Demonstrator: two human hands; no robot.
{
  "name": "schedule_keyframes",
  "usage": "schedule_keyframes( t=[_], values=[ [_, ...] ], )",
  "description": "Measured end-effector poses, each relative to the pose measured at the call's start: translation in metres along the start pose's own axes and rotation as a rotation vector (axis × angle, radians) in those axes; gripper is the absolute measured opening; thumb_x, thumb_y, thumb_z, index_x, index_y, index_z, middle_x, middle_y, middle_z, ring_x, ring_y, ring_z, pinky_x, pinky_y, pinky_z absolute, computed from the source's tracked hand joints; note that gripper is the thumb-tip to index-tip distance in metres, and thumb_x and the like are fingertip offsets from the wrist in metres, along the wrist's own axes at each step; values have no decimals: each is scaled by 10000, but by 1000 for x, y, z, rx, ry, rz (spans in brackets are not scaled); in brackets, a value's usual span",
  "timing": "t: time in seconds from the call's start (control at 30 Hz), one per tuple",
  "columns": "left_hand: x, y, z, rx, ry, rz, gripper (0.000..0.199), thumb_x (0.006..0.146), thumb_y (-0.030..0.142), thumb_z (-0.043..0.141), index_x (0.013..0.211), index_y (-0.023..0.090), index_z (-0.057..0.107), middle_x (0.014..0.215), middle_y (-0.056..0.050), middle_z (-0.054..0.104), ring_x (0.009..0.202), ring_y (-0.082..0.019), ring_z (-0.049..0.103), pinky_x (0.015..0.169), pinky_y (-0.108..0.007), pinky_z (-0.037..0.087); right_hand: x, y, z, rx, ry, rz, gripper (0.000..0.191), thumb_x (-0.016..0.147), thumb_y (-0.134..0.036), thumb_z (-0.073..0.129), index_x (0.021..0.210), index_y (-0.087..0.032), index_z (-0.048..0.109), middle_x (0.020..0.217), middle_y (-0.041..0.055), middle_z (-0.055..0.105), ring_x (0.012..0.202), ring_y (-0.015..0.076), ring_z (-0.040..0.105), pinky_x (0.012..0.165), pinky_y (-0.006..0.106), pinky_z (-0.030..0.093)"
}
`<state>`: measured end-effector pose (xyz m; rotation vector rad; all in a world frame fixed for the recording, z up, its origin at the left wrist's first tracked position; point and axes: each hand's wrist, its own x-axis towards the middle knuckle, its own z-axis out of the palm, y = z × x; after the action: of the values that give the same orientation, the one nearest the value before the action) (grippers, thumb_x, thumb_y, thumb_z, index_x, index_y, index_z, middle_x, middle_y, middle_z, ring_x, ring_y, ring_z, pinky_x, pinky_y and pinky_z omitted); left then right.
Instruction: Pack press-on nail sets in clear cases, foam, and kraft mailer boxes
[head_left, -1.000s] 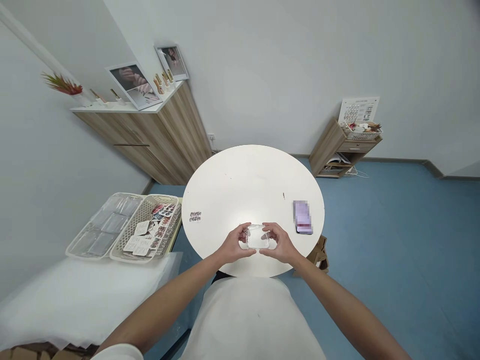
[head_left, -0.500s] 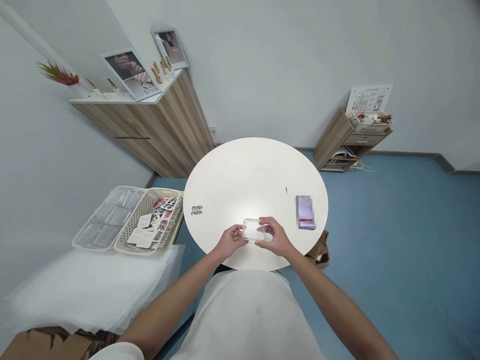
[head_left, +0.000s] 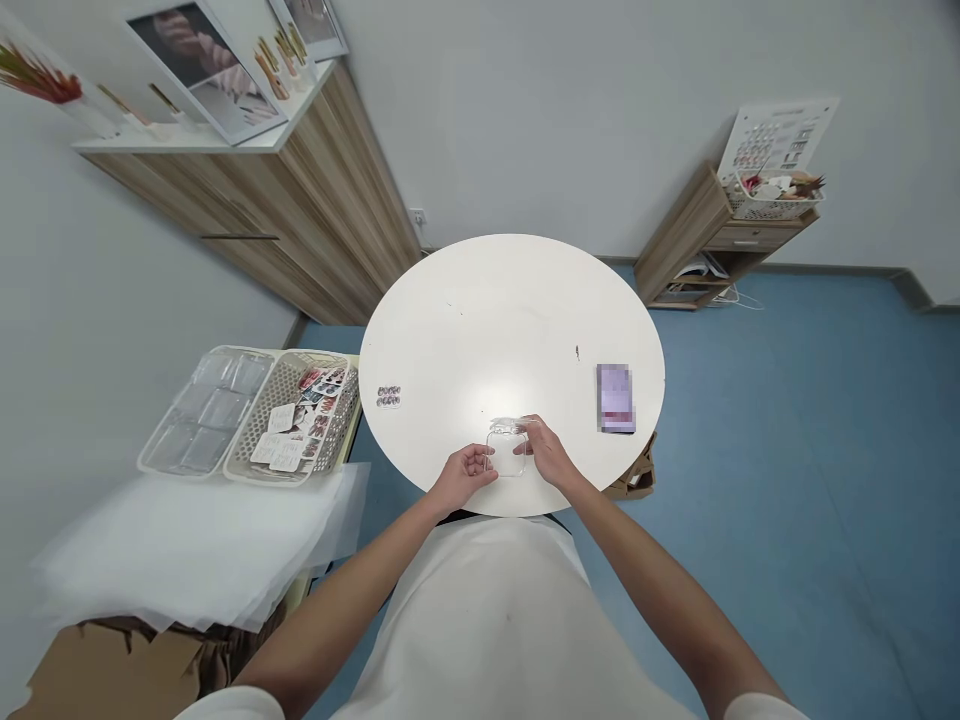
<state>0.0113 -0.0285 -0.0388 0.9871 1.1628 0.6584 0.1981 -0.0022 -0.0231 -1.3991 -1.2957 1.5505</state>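
A small clear plastic box (head_left: 507, 462) is between my hands, low over the near part of the white round table (head_left: 510, 330). Its lid stands tilted up along the far side. My left hand (head_left: 466, 477) grips the box's left edge between thumb and fingers. At the right, my right hand (head_left: 547, 450) has its fingers on the raised lid and the box's right side. To the left on the table lies a small sheet of dark nail-shaped pieces (head_left: 388, 397). A purple blurred pack (head_left: 615, 398) lies to the right.
Left of the table, a white basket (head_left: 238, 465) holds printed cards, beside a tray of clear boxes (head_left: 210, 412). White sheets (head_left: 202, 545) lie in front of them. A wooden cabinet (head_left: 352, 190) and a small shelf (head_left: 686, 235) stand behind. Cardboard boxes (head_left: 636, 476) sit below the table's right edge.
The clear box's lid has swung up at the far side, lifted by my right hand. The whole view has tilted downward and closer, shifting the table up slightly.
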Motion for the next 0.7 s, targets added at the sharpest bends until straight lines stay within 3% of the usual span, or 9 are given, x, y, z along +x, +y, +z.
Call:
schedule_keyframes(
  t=[0.13,0.33,0.43,0.53,0.63,0.7],
  values=[
    [-2,-5,-3,1,-2,-13,393,614,324,698,934,147,554,704,15,523,635,-77,523,675,-265,456,1,3,0,71,29,61,488,812,-603,217,928,-222,498,1042,33,503,657,101,580,711,322,474],
    [-2,-13,-2,-1,4,-50,313,623,324,689,849,144,569,725,-2,551,657,-89,534,697,-281,464,12,7,-1,169,59,123,442,787,-580,336,833,-196,551,817,21,531,650,111,513,638,298,498],
    [2,-14,2,-37,53,-73,313,615,319,694,840,149,558,729,-1,559,679,-96,545,722,-289,467,15,11,1,168,83,151,448,808,-550,328,984,-205,552,877,38,539,693,123,532,665,307,487],
    [8,-15,4,-85,115,-99,325,612,301,696,859,157,543,734,4,563,691,-94,554,742,-290,466,10,19,6,100,136,170,464,825,-502,337,1195,-237,432,1037,58,508,804,143,547,732,327,472],
    [15,-16,4,-115,164,-112,370,610,296,695,908,165,518,730,12,567,691,-97,568,749,-295,464,-4,31,15,-18,187,151,494,805,-429,416,1264,-262,345,1142,69,447,922,168,511,762,338,467],
    [19,-19,3,-107,181,-123,431,617,304,688,974,175,485,730,16,572,688,-101,577,734,-295,466,-12,40,22,-76,178,135,525,778,-358,467,1275,-270,321,1141,72,432,902,166,506,743,339,476]
  ],
)
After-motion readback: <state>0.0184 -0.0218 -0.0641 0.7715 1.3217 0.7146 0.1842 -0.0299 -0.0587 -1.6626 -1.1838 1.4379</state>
